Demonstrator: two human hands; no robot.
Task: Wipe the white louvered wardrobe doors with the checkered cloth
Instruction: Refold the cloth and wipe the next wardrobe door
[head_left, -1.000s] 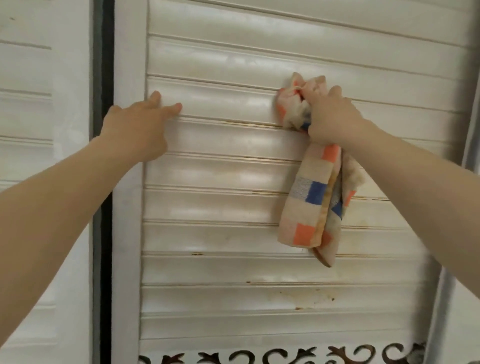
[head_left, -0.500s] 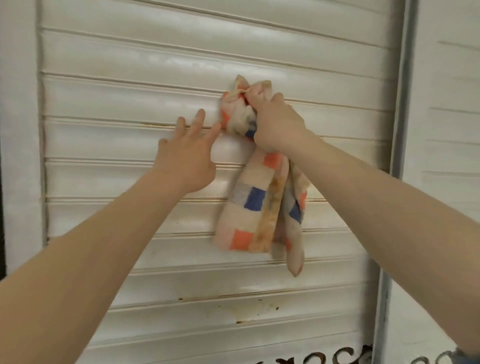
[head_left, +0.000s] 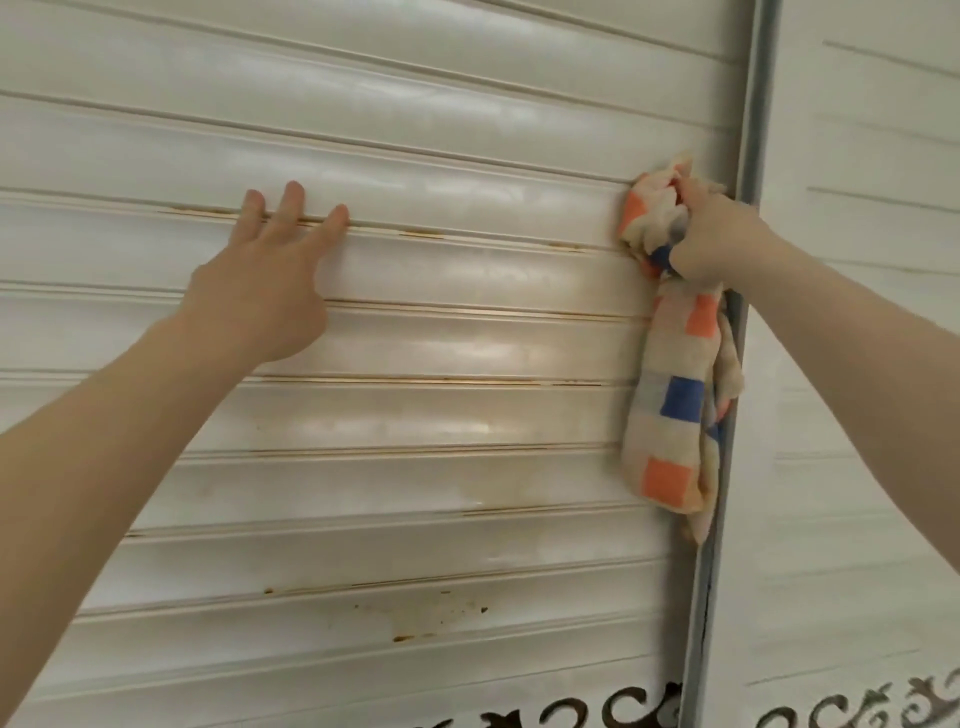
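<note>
A white louvered wardrobe door (head_left: 441, 332) fills most of the view, its slats running sideways. My right hand (head_left: 709, 236) grips the bunched top of the checkered cloth (head_left: 672, 410) and presses it against the slats at the door's right edge. The cloth is cream with orange and blue squares, and its loose end hangs down along the grey frame strip. My left hand (head_left: 265, 283) lies flat on the slats left of centre, fingers straight and spread.
A grey vertical frame strip (head_left: 737, 338) separates this door from a second white louvered door (head_left: 862, 364) on the right. Brown stains and specks (head_left: 415, 613) mark the lower slats. Dark scrollwork (head_left: 639, 709) runs along the bottom.
My right hand has slid the cloth rightward along the slats, from the door's middle to its right edge. The left hand, earlier by the left frame, now lies flat further along the slats.
</note>
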